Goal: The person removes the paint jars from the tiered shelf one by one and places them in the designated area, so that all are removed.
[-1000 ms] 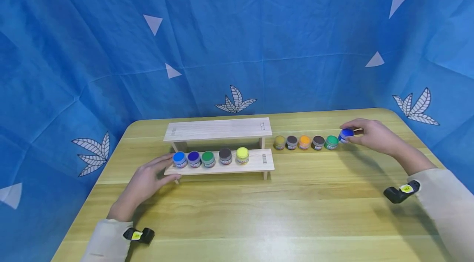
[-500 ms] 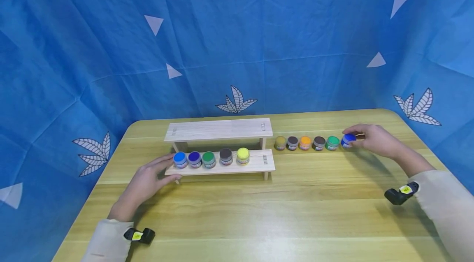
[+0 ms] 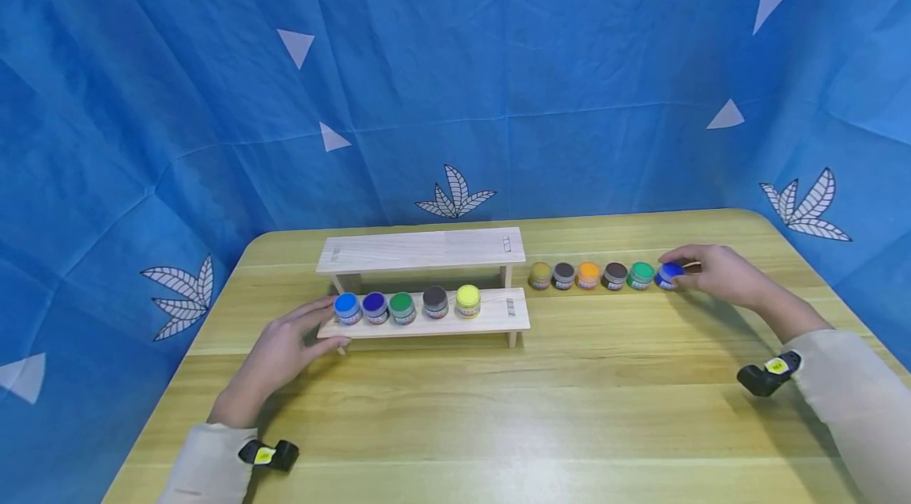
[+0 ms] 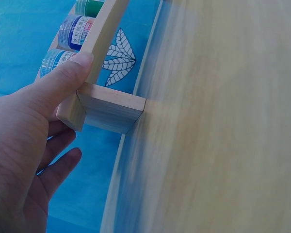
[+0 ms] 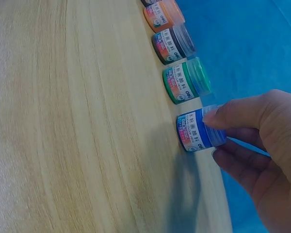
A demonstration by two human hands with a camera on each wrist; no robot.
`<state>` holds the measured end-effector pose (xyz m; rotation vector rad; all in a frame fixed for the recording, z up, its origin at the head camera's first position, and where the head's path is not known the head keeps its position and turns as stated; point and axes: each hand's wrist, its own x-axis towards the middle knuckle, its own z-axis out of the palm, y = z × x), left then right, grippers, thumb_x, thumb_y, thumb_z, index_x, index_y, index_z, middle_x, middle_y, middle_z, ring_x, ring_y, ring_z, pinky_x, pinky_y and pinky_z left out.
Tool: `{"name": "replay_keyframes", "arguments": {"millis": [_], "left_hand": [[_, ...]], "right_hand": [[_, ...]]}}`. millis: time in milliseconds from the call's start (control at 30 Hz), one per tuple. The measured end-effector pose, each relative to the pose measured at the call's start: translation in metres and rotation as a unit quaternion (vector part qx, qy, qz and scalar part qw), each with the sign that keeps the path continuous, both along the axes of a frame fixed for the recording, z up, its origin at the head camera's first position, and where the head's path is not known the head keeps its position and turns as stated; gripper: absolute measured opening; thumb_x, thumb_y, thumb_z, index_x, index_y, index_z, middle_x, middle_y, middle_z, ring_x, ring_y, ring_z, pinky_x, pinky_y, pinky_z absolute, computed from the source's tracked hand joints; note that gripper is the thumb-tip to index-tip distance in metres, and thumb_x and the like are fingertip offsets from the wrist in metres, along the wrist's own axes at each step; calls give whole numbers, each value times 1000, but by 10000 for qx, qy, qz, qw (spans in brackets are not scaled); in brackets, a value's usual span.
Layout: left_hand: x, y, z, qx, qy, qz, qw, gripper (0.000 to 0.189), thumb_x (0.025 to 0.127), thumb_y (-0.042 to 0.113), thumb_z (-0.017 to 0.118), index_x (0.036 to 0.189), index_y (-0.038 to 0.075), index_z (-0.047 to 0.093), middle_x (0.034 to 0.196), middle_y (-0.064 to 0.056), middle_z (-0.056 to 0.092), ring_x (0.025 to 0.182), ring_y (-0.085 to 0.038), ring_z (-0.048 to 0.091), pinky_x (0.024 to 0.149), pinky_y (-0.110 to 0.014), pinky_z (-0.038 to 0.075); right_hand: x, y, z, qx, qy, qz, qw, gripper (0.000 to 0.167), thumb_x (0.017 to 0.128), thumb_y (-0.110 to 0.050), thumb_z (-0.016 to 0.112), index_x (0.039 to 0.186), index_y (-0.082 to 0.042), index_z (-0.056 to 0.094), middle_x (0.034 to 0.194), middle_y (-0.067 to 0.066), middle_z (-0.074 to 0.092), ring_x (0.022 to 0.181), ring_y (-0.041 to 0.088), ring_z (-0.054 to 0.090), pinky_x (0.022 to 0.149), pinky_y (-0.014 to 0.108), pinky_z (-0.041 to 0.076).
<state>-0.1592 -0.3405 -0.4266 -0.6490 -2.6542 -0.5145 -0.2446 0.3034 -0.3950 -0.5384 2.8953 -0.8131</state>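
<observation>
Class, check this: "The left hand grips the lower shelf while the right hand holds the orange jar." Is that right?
Not quite: the jar in the right hand is blue, as the right wrist view shows. The left hand does grip the lower shelf.

The left hand [image 4: 22, 131] holds a wooden stand [image 4: 105, 43] bearing labelled jars [image 4: 76, 32].

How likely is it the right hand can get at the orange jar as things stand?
Probably not yet: the right hand pinches a blue jar in the same row and would need to let go first, though nothing covers the orange jar.
</observation>
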Motion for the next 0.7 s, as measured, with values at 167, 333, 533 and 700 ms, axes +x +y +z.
{"name": "replay_keyframes", "arguments": {"millis": [167, 333, 533, 700], "left_hand": [[0, 0, -1, 21, -42, 34, 10000, 56, 78, 29, 83, 124, 2, 67, 130, -15, 62, 114, -37, 61, 91, -52, 51], [1, 1, -1, 52, -102, 29, 9999, 54, 80, 29, 82, 125, 2, 67, 131, -15, 61, 115, -37, 60, 92, -53, 50], [0, 1, 0, 34, -12, -14, 10000, 54, 79, 29, 82, 124, 2, 67, 129, -15, 62, 114, -37, 61, 91, -53, 51], [0, 1, -1, 0, 73, -42, 10000, 54, 77, 27, 83, 122, 1, 68, 128, -16, 63, 112, -37, 62, 89, -52, 52]], "right_hand": [[-1, 0, -2, -21, -68, -32, 10000, 39, 91, -8, 69, 125, 10, 60, 119, 30, 61, 109, 45, 59, 88, 52, 53], [1, 3, 0, -211, -75, -28, 9997, 43, 91, -8, 68, 129, 8, 57, 124, 32, 57, 110, 48, 58, 89, 53, 52], [5, 0, 8, -364, 0, -27, 9993, 45, 94, -14, 66, 134, 5, 54, 133, 33, 50, 117, 51, 52, 95, 61, 45], [11, -12, 16, -277, 42, -4, 9996, 48, 96, -22, 65, 136, 2, 52, 138, 30, 48, 121, 49, 49, 97, 64, 42]]}}
